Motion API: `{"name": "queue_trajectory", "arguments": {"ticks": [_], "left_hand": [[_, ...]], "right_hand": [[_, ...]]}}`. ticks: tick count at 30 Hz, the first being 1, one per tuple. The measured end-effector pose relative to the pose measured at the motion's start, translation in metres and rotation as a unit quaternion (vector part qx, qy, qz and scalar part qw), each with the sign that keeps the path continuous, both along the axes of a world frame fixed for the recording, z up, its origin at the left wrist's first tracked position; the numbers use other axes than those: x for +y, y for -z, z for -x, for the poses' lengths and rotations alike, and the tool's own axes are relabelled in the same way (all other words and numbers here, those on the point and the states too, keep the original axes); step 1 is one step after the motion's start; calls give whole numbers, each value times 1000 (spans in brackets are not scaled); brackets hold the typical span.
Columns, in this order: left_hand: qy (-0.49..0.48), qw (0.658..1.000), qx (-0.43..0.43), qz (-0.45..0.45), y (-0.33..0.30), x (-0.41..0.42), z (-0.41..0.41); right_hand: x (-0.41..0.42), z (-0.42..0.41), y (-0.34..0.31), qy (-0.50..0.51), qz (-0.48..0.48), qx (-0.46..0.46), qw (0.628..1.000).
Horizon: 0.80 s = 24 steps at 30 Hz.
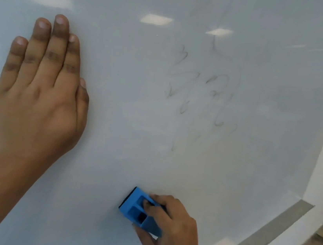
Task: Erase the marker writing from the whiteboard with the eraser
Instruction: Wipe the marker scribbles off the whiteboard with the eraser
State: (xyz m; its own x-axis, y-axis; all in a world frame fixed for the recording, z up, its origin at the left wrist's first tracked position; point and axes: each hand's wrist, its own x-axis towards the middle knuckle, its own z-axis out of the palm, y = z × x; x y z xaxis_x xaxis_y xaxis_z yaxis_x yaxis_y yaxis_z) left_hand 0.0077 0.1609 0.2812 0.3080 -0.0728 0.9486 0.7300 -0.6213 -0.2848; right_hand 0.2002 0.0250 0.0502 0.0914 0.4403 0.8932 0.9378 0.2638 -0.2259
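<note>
Left palm flat on board, right hand clamped on eraser low on the board.

Left hand [37, 93]: fully open, fingers together and extended, pressed flat against the whiteboard [132, 89] at the left side; holds nothing. Bare board between the two hands. Lower centre: blue eraser [138, 207], dark felt face against the board surface, its ribbed plastic back toward the camera. Right hand [169, 224] closed around it, fingers over the top edge, thumb under the lower edge, covering its right end. Up and right of the eraser, well apart from it: faint grey marker writing [205, 95], smeared, thin loops and strokes, not legible. Far right: board's edge, with a metal strip [271, 235] running diagonally along the bottom.
</note>
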Motion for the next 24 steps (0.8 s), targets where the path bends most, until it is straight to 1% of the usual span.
{"name": "queue_trajectory", "arguments": {"ticks": [1,2,3,5,7,9,10,13,14,15,16,17,19,20,21,22,24], "left_hand": [[5,1000,0,-5,1,3,0],[9,1000,1,-10,1,4,0],[12,1000,2,-14,1,6,0],[20,1000,2,-18,1,7,-1],[21,1000,1,-14,1,7,-1],[19,1000,2,-13,2,7,-1],[15,1000,2,-12,3,6,0],[10,1000,7,-5,2,3,-1],[12,1000,7,-2,2,3,0],[13,1000,4,1,1,2,0],[12,1000,2,2,1,2,0],[10,1000,2,3,1,2,1],[7,1000,6,2,0,1,0],[7,1000,5,2,0,1,-1],[8,1000,4,0,0,2,-2],[9,1000,3,-3,1,4,-1],[12,1000,3,-6,2,7,0]], "right_hand": [[1,-8,-8,14,-10,17,1000],[2,-19,-20,36,-29,59,997],[3,-34,-37,61,-55,123,989],[5,-65,-73,98,-102,243,960],[10,-77,-91,118,-124,292,941],[10,-64,-91,109,-129,290,942],[9,-53,-83,94,-120,266,952],[3,-19,-63,37,-45,136,989],[2,-19,-64,31,-28,92,995],[2,-25,-70,38,-29,67,997],[4,-34,-80,52,-46,76,995],[4,-46,-93,70,-67,121,988],[8,-70,-117,100,-110,228,962],[11,-74,-120,109,-124,253,953],[14,-70,-117,110,-134,253,952],[15,-61,-108,97,-134,234,958],[12,-40,-75,52,-98,141,984]]}}
